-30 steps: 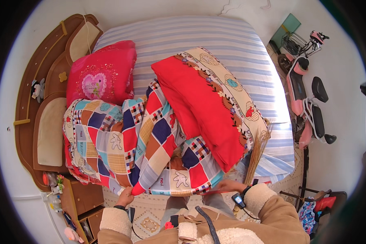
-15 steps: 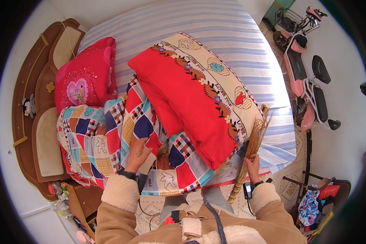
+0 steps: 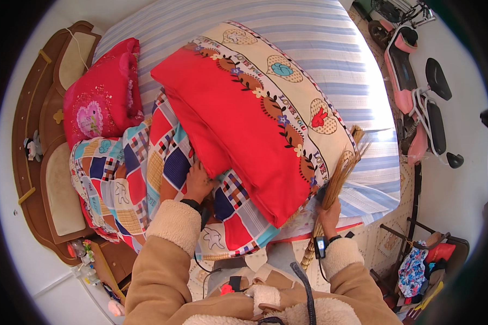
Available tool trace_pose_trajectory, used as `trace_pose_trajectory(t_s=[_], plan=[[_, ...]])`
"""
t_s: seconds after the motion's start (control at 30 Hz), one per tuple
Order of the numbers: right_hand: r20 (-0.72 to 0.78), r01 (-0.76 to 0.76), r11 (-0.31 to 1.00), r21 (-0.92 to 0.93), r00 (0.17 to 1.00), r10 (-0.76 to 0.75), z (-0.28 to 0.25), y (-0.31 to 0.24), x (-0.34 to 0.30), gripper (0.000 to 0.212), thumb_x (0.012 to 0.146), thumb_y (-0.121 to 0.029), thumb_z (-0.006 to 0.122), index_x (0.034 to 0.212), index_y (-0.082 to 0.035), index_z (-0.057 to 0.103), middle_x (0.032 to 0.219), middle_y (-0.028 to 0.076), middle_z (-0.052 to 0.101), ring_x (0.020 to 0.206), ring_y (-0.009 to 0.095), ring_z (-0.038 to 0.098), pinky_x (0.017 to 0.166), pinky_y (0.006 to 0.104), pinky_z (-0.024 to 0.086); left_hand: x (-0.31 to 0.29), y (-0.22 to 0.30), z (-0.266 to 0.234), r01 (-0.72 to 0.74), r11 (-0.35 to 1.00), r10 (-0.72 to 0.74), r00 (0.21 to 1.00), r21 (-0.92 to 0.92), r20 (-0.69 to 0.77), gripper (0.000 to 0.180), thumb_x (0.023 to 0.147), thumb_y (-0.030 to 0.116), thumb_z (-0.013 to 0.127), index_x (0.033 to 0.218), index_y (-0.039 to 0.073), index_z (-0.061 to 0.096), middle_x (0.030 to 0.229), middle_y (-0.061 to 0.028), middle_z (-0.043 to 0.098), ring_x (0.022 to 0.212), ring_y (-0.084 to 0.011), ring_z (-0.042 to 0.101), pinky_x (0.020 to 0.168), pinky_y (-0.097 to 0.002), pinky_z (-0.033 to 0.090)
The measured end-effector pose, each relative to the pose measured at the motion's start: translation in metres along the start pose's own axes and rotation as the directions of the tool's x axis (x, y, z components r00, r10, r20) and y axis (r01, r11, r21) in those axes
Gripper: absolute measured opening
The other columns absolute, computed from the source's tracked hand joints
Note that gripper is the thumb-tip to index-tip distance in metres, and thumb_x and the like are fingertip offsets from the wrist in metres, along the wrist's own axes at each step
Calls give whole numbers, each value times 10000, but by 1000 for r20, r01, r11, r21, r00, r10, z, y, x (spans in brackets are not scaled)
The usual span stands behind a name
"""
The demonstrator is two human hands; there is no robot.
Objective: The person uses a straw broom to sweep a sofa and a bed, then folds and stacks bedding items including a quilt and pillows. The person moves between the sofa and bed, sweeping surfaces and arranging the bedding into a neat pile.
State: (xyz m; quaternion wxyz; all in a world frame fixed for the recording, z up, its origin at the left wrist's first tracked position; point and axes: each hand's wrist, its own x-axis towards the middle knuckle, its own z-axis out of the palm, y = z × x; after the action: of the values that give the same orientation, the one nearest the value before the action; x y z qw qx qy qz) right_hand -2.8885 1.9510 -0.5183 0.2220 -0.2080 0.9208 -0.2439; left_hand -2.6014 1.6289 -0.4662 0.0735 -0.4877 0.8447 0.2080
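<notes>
My left hand (image 3: 199,183) is at the near left edge of a folded quilt (image 3: 222,116), red with a cream printed border. Its fingers are bent around the red edge, with the fingertips partly hidden. Beneath and beside that hand lies patchwork-print bedding (image 3: 111,181) in red, blue and white. My right hand (image 3: 328,213) is wrapped round a straw hand broom (image 3: 339,181) by its bound lower part. The broom stands slanted, bristles up, beside the quilt's right corner at the bed's near edge.
A striped sheet (image 3: 287,24) covers the bed. Pink-red pillows (image 3: 100,97) lie by the brown headboard (image 3: 51,116). Along the right wall stands a pink electric scooter (image 3: 409,92). A chair (image 3: 444,249) piled with clothes is at the lower right, and a small cabinet (image 3: 111,262) at the lower left.
My left hand has moved from flat on the patchwork bedding up and right to the quilt's red edge. My right hand and the broom have shifted slightly. The whole view has moved a little.
</notes>
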Motion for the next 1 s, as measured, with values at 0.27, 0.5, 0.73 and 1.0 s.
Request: trace_pose_trajectory(t_s=[0.27, 0.5, 0.73, 1.0], plan=[[-35, -142, 899, 414, 984, 172, -63, 27, -6, 348, 714, -89, 541, 1033, 45, 511, 913, 122, 582, 828, 209, 556, 771, 311, 433, 16, -13, 11, -45, 992, 53, 996, 119, -69, 453, 637, 83, 628, 1062, 24, 484, 1039, -168, 502, 946, -336, 490, 776, -410, 424], [-40, -179, 903, 391, 977, 211, -136, 36, -23, 309, 746, -92, 525, 1017, 55, 499, 934, 108, 550, 844, 182, 522, 769, 293, 419, 12, -31, -2, -153, 971, 110, 968, -184, -226, 457, 688, 30, 505, 1143, 52, 464, 967, -233, 555, 906, -393, 533, 754, -432, 442], [-298, -32, 950, 311, 946, 130, -202, 23, 1, 441, 762, -132, 521, 1128, 98, 435, 1094, 177, 512, 980, 254, 499, 855, 329, 384, -24, -12, -50, -247, 897, 161, 955, -367, -250, 348, 698, -11, 465, 1043, 26, 465, 875, -229, 557, 848, -421, 522, 702, -457, 427], [-201, 257, 938, 231, 956, -213, -157, -117, 137, 501, 780, -150, 597, 1190, 60, 403, 1165, 166, 469, 1055, 243, 466, 893, 321, 380, -79, 12, -83, -245, 847, 204, 969, -471, -137, 269, 726, -21, 473, 989, 31, 486, 833, -216, 539, 820, -410, 526, 687, -390, 438]])
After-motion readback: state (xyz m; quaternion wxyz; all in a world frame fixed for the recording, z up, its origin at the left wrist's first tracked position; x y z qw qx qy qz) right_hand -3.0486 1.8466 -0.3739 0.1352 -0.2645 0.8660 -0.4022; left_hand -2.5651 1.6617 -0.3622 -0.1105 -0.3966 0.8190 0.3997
